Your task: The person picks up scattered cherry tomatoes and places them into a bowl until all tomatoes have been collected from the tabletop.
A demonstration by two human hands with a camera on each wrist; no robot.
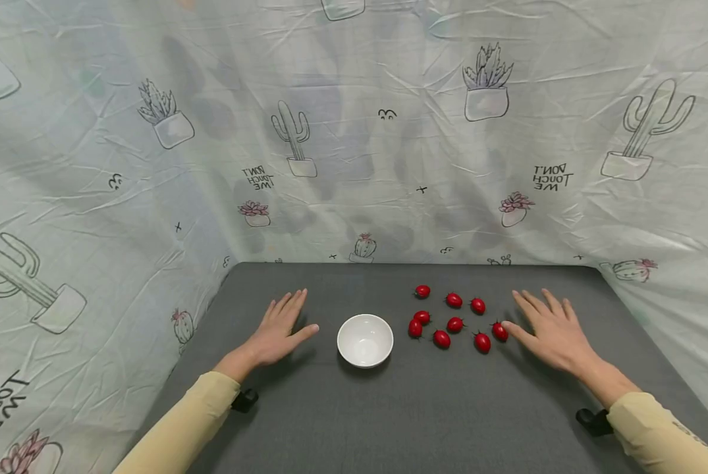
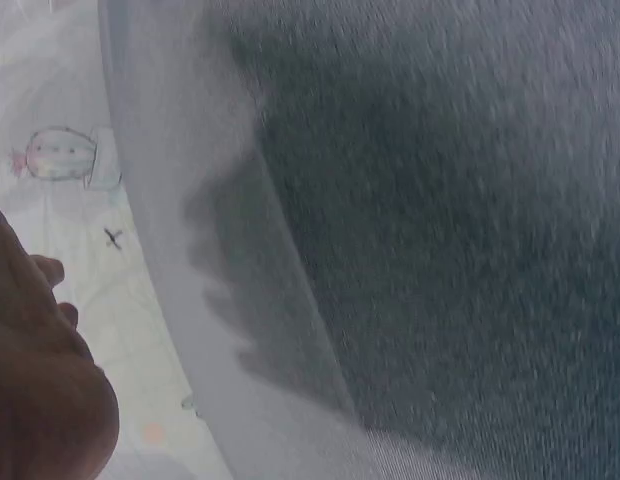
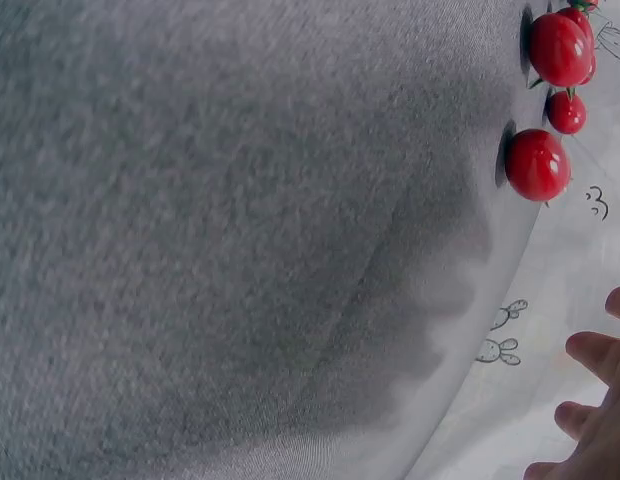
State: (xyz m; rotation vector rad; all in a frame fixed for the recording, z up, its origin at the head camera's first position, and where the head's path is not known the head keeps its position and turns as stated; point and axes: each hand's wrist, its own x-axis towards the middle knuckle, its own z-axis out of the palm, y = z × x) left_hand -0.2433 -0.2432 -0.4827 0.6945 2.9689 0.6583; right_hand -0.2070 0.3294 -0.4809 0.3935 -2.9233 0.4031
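Observation:
A white bowl (image 1: 365, 341) stands near the middle of the dark grey table, with nothing in it. To its right lie several small red cherry tomatoes (image 1: 441, 339), some with green stems. My left hand (image 1: 274, 334) hovers left of the bowl, fingers straight and thumb toward it, holding nothing. On the far side, my right hand (image 1: 554, 336) is spread out with nothing in it; its thumb tip overlaps the rightmost tomato (image 1: 499, 331) in the head view. From the right wrist, tomatoes (image 3: 537, 165) show at the upper right, beyond the hand's shadow.
The grey table (image 1: 354, 421) ends at a hanging pale curtain (image 1: 342, 131) printed with cacti, which runs along the back and both sides. Black straps (image 1: 244, 400) with cameras sit at both wrists, over light yellow sleeves (image 1: 182, 424).

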